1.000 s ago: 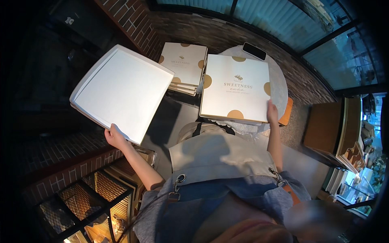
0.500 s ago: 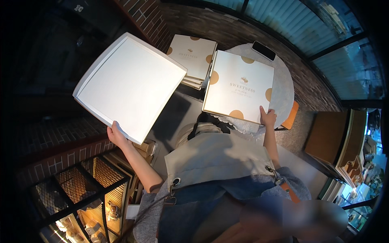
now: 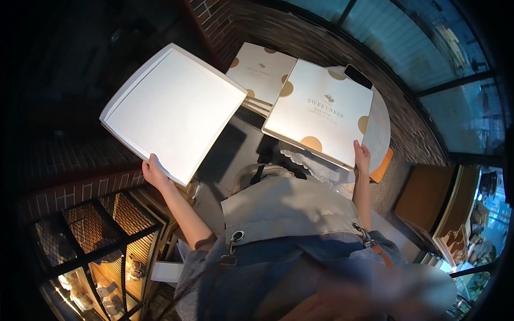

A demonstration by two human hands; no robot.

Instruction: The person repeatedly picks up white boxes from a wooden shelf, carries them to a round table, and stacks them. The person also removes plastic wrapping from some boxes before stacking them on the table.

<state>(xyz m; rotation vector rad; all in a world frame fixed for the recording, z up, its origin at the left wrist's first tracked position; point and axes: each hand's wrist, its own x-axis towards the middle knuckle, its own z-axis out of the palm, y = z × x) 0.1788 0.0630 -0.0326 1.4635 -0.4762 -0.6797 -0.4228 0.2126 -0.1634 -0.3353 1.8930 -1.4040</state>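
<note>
My left hand (image 3: 155, 172) grips the near edge of a shallow white box lid (image 3: 172, 115), thumb on its plain inner face. The lid is held up at the left, tilted, with its low rim toward me. My right hand (image 3: 362, 156) closes on the near right corner of a white square cardboard box (image 3: 316, 117) with gold dots, thumb on top and the other fingers mostly hidden. This box tilts over the round table (image 3: 382, 115); whether it still rests there I cannot tell. Behind it, to the left, lies a stack of similar boxes (image 3: 262, 72).
A dark phone (image 3: 358, 76) lies at the table's far edge. An orange seat (image 3: 383, 166) shows beside the table. At lower left stands a lit black mesh display cabinet (image 3: 93, 230); at right, a brown wooden cabinet (image 3: 425, 195). Brick walls and windows bound the far side.
The gold-dotted box has tilted and shifted slightly, its near right corner now in my right hand's grasp. The white lid stays almost where it was in my left hand. The view has turned slightly.
</note>
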